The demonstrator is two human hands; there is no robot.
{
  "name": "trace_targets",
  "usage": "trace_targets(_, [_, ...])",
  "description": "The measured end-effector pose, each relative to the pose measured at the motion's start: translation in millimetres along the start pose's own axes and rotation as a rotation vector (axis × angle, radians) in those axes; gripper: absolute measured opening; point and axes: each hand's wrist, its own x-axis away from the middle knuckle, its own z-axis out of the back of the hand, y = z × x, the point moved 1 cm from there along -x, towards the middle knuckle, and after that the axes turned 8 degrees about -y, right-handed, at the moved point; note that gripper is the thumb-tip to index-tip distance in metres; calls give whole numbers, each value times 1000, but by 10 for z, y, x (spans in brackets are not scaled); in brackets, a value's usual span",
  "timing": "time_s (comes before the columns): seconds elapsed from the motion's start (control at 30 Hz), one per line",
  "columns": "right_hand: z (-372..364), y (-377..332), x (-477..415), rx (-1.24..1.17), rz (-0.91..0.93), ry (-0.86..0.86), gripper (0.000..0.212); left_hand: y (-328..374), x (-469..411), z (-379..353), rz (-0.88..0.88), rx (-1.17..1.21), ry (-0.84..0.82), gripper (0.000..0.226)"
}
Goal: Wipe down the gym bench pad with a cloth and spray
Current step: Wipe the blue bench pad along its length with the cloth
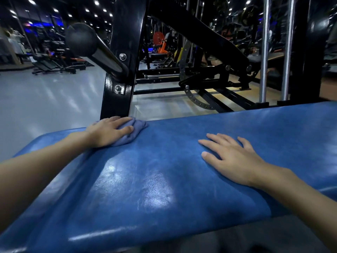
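Observation:
A wide blue bench pad [164, 179] with a glossy, creased surface fills the lower half of the view. My left hand [107, 131] presses down on a bunched blue-grey cloth [135, 129] at the pad's far edge, on the left. My right hand [231, 157] lies flat on the pad to the right, fingers spread, holding nothing. No spray bottle is in view.
A black steel upright [120, 73] with a rubber-capped bar [82, 40] rises just behind the cloth. Beyond the pad stand a black adjustable bench frame [209, 75] and chrome guide rods [264, 52]. Grey gym floor [45, 99] stretches to the left, with more machines in the far background.

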Motion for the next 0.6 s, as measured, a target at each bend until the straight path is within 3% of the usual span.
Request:
trace_targets(0.17, [-14,-30,-15,37,-15,-13,54,128,77,-88,-32,-103,-10,91])
trace_targets(0.3, [-12,-27,-17,30,-28,-10,54,568,528,-161,-298,-205,-73,94])
trace_targets(0.47, [-14,-15,-34,39,-42,-10,53,1205,1186,-271,-699,-268,-128,66])
trace_targets(0.6, [-12,-18,-20,19,-54,-8,51,1159,1152,-201,-711,-189,-176,66])
